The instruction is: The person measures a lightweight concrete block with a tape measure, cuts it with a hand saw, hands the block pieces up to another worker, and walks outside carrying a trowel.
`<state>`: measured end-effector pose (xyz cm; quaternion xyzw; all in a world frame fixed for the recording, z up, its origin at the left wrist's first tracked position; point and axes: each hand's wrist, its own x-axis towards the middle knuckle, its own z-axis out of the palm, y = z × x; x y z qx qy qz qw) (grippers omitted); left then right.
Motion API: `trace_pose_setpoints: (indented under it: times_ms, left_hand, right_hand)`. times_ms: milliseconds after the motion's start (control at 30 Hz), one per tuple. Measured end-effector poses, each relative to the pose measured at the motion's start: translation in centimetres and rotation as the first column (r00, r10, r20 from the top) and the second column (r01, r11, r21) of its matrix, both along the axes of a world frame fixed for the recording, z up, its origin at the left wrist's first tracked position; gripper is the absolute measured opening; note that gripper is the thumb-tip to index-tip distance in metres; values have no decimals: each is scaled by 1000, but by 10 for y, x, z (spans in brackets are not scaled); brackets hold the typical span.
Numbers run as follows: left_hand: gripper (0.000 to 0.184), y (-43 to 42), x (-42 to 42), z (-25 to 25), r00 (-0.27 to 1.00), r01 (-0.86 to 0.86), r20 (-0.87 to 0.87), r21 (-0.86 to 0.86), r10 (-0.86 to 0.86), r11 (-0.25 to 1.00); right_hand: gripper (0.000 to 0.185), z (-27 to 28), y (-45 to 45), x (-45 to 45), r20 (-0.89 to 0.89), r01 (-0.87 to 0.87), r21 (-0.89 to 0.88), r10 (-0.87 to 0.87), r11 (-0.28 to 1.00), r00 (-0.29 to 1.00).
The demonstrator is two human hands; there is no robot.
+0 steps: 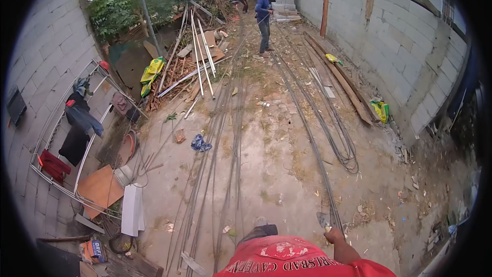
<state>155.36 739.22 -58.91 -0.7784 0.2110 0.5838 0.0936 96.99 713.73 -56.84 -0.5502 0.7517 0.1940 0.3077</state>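
Observation:
At the lower right, my right hand (336,238) is closed around the short pale handle of a small trowel (323,218). The trowel's grey metal blade points forward and away from me, above the ground. Just beside it, long steel bars (316,166) run along the ground, and the blade overlaps their near end in view. My red shirt (279,256) fills the bottom of the view, with part of a dark trouser leg and one shoe in front of it. My left hand is out of sight.
More steel bars (228,138) lie lengthwise left of centre. A person in a blue top (264,7) stands farther up the yard, another behind. Left are a clothes rack (77,184), a wood pile (179,66) and a white block (132,210). Planks (341,79) lie along the right block wall.

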Motion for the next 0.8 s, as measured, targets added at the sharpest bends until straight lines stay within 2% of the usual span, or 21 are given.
trace_pose_setpoints:
  times_ms: [67, 133, 167, 200, 233, 267, 300, 333, 367, 400, 467, 500, 567, 600, 667, 733, 767, 800]
  left_hand:
    - [66, -48, 32, -31, 990, 138, -11, 123, -138, 983]
    - [65, -137, 74, -60, 951, 302, 24, 149, -309, 941]
    - [65, -200, 92, -72, 917, 371, 123, 90, -380, 924]
    - [58, -283, 111, -93, 850, 436, 413, -203, -327, 877]
    - [64, -361, 97, -13, 916, 37, 346, -576, 202, 817]
    - [71, -446, 98, 17, 881, -105, 244, -735, 405, 670]
    - [80, -527, 137, -14, 892, -317, -61, -791, 449, 523]
    - [90, -592, 100, 48, 783, -502, -196, -759, 590, 415]
    - [97, -645, 81, 84, 738, -593, -389, -764, 551, 255]
    - [97, -689, 63, 119, 735, -596, -422, -775, 531, 210]
    - [101, -729, 18, 160, 885, -287, -40, -832, 464, 475]
    - [104, -750, -9, 178, 908, -121, 150, -801, 392, 586]
    - [113, -800, -51, 200, 848, 197, 491, -640, 198, 743]
    - [116, -824, -62, 186, 821, 248, 539, -634, 189, 732]
    - [125, -839, -82, 132, 757, 344, 632, -599, 164, 723]
    - [116, -849, -111, 97, 772, 317, 610, -616, 182, 721]
    - [107, -849, -139, 72, 739, 358, 639, -642, 214, 678]
    - [99, -841, -171, 47, 722, 361, 659, -619, 211, 698]
  right_hand:
    - [39, -3, 10, 5, -43, 100, 190, -93, 977, 995]
    - [37, -21, 19, -5, -64, 64, 91, -58, 994, 996]
    - [37, -12, 1, -8, -40, 112, 90, -109, 990, 993]
    - [37, -6, -8, -8, -13, 166, 100, -166, 981, 986]
    - [36, -14, -21, -14, 24, 293, 95, -296, 951, 955]
    - [36, -28, -33, -22, 59, 415, 87, -421, 905, 905]
    - [36, -65, -36, -41, 97, 588, 76, -593, 805, 799]
    - [44, -55, -47, -42, 195, 656, 26, -648, 754, 736]
    - [52, -49, -74, -43, 301, 716, -22, -679, 697, 670]
    - [52, -34, -99, -38, 291, 675, -93, -629, 732, 721]
    - [53, 3, -151, -32, 263, 575, -251, -517, 779, 815]
    - [55, 22, -183, -33, 272, 565, -177, -511, 806, 815]
    - [52, -37, -224, -75, 208, 471, -218, -431, 855, 878]
    - [51, -66, -252, -96, 179, 426, -238, -392, 873, 903]
    - [56, -52, -308, -116, 200, 412, -156, -380, 898, 903]
    - [57, -53, -363, -141, 253, 437, -93, -403, 895, 879]
    - [60, -48, -410, -175, 126, 240, -128, -225, 962, 966]
    - [61, -53, -453, -208, 88, 162, -103, -153, 981, 984]
